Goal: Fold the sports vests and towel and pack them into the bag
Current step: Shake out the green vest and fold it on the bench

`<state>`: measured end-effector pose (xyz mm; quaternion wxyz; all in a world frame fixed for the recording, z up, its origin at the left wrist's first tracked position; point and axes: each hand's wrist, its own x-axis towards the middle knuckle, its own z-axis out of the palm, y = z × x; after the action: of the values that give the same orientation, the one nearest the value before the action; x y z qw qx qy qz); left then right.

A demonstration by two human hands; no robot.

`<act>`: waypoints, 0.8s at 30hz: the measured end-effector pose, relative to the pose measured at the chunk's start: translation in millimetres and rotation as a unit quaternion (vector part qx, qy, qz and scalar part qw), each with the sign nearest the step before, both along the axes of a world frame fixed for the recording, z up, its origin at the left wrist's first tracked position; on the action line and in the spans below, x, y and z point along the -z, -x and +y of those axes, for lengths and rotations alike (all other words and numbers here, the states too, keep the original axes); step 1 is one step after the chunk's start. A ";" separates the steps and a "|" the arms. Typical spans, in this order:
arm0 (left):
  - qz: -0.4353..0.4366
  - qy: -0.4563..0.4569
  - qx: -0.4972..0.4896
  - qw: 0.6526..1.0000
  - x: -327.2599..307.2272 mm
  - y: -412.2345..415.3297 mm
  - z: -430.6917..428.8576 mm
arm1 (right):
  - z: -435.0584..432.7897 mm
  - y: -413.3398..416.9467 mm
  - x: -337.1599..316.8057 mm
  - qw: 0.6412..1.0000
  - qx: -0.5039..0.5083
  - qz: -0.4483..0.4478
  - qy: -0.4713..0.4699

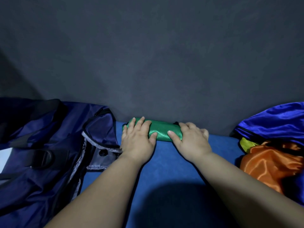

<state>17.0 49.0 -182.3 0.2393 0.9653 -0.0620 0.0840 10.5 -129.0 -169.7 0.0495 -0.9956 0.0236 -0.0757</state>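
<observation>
A shiny green sports vest [162, 130], rolled into a short bundle, lies at the far edge of the blue surface [166, 162] against the dark wall. My left hand [137, 139] grips its left end, fingers over the top and thumb on the near side. My right hand [191, 140] grips its right end the same way. A dark navy bag [49, 145] lies to the left with its grey-lined mouth open toward the bundle. On the right lies a heap with an orange vest [269, 163], a yellow-green vest [246, 143] and a shiny blue vest [276, 122].
The dark grey wall [156, 63] rises right behind the bundle. A black D-ring strap [43, 159] lies across the bag. Bare blue surface stretches between my forearms toward me.
</observation>
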 end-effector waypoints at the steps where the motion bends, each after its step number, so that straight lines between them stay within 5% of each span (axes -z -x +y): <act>1: 0.001 0.000 0.000 1.000 0.2 -0.1 0.0 | -0.5 0.1 0.0 1.000 -0.009 -0.002 0.008; 12: 0.003 -0.004 0.002 1.000 0.2 1.8 0.5 | 7.3 -15.0 -13.0 0.996 -0.001 0.084 0.039; 19: -0.016 0.004 -0.011 1.000 -0.3 2.7 -1.0 | -4.0 12.7 -0.4 0.998 -0.047 -0.020 0.022; 24: -0.018 0.020 -0.016 1.000 -0.8 4.7 0.2 | 9.5 -0.2 -9.4 0.995 -0.097 0.022 0.014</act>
<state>12.3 49.2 -181.5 0.2565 0.9594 -0.0492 0.1063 10.7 -119.5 -160.3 0.0422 -0.9952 -0.0731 -0.0493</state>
